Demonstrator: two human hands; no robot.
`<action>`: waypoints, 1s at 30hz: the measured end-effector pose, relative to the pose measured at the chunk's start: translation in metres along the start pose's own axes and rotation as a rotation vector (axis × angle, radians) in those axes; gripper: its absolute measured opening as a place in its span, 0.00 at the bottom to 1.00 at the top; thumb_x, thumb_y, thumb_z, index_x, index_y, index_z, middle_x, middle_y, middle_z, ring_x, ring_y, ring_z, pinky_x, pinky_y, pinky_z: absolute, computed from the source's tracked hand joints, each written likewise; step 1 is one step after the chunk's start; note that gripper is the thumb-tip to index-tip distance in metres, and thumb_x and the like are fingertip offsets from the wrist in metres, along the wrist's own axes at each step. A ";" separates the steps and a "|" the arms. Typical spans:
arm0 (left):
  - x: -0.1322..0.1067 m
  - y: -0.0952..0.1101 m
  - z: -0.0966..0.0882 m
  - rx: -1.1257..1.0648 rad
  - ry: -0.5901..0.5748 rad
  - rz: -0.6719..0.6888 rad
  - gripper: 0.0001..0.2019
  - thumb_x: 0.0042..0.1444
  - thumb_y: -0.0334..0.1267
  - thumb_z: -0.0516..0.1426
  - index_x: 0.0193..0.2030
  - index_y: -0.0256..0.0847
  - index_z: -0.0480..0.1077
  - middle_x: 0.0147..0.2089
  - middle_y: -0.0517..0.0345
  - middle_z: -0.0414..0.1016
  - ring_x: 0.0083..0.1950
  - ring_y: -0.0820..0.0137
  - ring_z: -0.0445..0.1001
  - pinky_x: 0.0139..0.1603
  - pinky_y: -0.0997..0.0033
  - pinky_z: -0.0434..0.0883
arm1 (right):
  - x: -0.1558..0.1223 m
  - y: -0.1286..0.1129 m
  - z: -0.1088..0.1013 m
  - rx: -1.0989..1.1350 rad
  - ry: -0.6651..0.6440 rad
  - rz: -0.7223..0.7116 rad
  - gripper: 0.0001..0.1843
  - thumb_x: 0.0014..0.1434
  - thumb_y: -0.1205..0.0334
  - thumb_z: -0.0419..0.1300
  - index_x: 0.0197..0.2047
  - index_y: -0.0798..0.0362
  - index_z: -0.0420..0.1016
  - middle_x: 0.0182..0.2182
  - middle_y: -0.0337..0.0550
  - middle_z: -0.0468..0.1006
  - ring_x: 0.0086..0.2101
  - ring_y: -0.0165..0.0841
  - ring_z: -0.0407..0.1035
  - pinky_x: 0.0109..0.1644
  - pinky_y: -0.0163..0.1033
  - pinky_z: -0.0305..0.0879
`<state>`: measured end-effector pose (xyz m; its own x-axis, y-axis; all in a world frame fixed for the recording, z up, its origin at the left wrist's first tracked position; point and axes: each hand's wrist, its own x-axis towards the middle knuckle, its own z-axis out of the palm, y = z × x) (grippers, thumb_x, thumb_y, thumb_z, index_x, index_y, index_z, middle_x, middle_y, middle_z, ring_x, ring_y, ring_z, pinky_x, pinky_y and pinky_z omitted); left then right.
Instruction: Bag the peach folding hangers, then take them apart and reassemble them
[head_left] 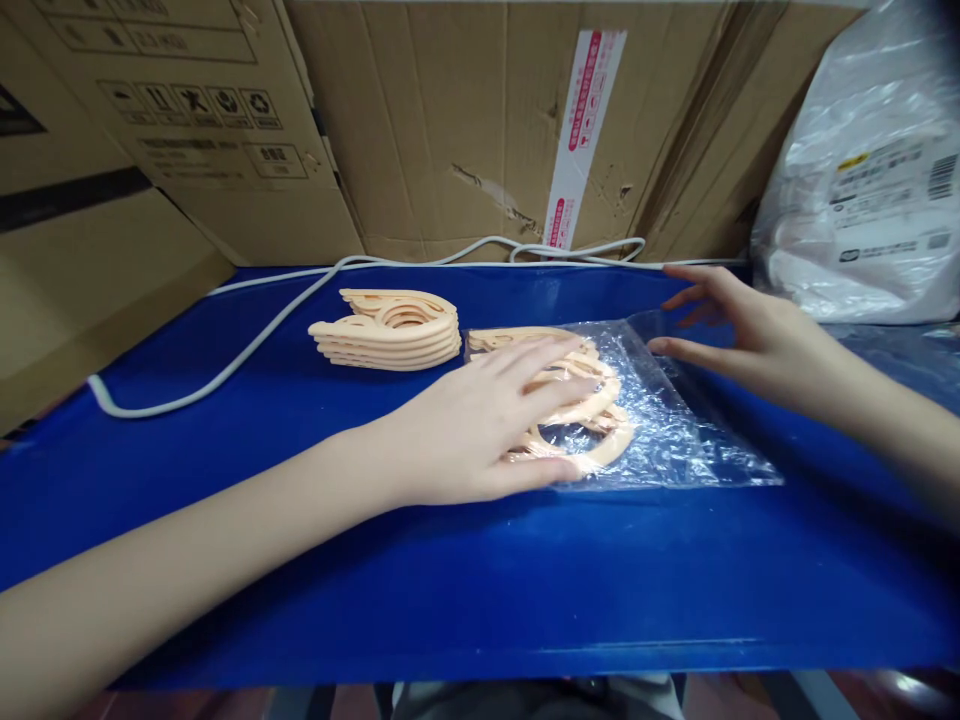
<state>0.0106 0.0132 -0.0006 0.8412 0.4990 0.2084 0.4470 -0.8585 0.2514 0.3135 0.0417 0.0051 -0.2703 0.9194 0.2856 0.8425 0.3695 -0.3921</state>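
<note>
My left hand (502, 415) lies flat with fingers spread on a clear plastic bag (675, 440). Inside the bag are cream-coloured plastic pieces (611, 445) with curved loops, which look like folding hangers; my palm covers part of them. The bag's loose end stretches out to the right, flat on the table. Just beyond that end, my right hand (739, 330) hovers with its fingers apart, holding nothing. A neat stack of the same cream pieces (390, 335) sits unbagged, left of and behind the bag.
A blue-covered table (480, 580) carries everything. A white cable (262, 350) runs along its back and loops to the left. Cardboard boxes (450, 120) stand behind and at left. At the back right is a plastic-wrapped white package (862, 220) with a printed label.
</note>
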 end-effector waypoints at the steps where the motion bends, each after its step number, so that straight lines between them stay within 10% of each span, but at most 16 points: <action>1: 0.003 0.005 0.001 0.035 -0.022 0.027 0.33 0.65 0.56 0.55 0.70 0.39 0.60 0.77 0.43 0.49 0.77 0.55 0.48 0.74 0.50 0.54 | 0.002 0.005 0.002 0.003 0.009 0.045 0.41 0.59 0.44 0.63 0.70 0.52 0.58 0.51 0.55 0.75 0.43 0.42 0.73 0.48 0.49 0.67; 11: 0.023 0.027 0.025 0.191 -0.028 0.136 0.39 0.66 0.60 0.50 0.71 0.27 0.58 0.74 0.36 0.55 0.74 0.46 0.54 0.74 0.51 0.52 | 0.009 0.002 0.014 0.627 -0.128 0.233 0.35 0.54 0.52 0.66 0.64 0.42 0.62 0.21 0.34 0.72 0.20 0.31 0.60 0.21 0.38 0.56; 26: 0.017 0.027 0.026 0.062 0.020 0.303 0.39 0.62 0.62 0.55 0.66 0.28 0.64 0.70 0.41 0.64 0.73 0.46 0.56 0.73 0.50 0.54 | 0.010 0.004 0.013 0.610 0.018 -0.086 0.36 0.54 0.68 0.66 0.64 0.40 0.66 0.45 0.41 0.78 0.49 0.37 0.72 0.59 0.48 0.66; 30: 0.016 0.031 0.028 0.066 0.054 0.326 0.37 0.62 0.62 0.55 0.63 0.29 0.67 0.67 0.41 0.68 0.71 0.45 0.59 0.71 0.50 0.58 | 0.014 0.012 0.012 0.545 -0.163 -0.081 0.14 0.59 0.57 0.67 0.49 0.48 0.79 0.51 0.46 0.79 0.52 0.38 0.71 0.59 0.47 0.64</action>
<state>0.0467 -0.0084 -0.0159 0.9266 0.2008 0.3181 0.1772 -0.9789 0.1016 0.3141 0.0601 -0.0060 -0.4286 0.8782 0.2121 0.4657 0.4160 -0.7811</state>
